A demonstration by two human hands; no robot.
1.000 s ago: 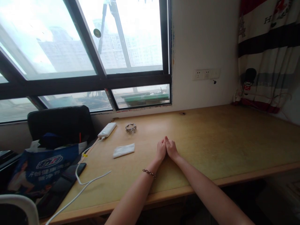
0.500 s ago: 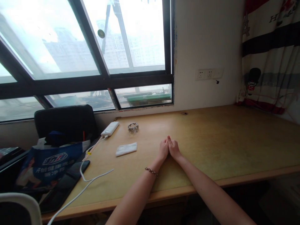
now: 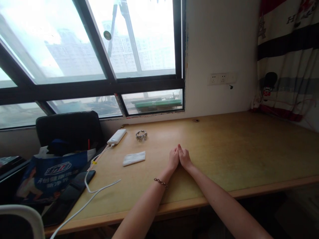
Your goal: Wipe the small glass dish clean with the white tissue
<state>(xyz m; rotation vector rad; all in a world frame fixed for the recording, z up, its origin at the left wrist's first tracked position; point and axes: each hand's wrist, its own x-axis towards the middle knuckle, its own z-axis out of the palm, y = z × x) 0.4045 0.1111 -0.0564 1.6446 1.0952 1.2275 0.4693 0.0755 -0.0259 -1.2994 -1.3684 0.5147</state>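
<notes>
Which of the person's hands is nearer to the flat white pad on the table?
The left. The left hand is to the right of the flat white pad, not touching it; the right hand is farther right, against the left.

The table [image 3: 236, 149] has a yellow-brown colour. The tissue [image 3: 134, 158], the power bank [image 3: 117, 136] and the cable [image 3: 99, 190] are white; only the tag [image 3: 94, 162] is yellow. The ring [image 3: 141, 139] is silvery. The bracelet [image 3: 160, 182] has a twist of dark and pale brown. The bag [image 3: 58, 176] is blue with white letters, the chair [image 3: 68, 127] black. The curtain [image 3: 286, 63] has bands of red, cream, black and grey.
</notes>
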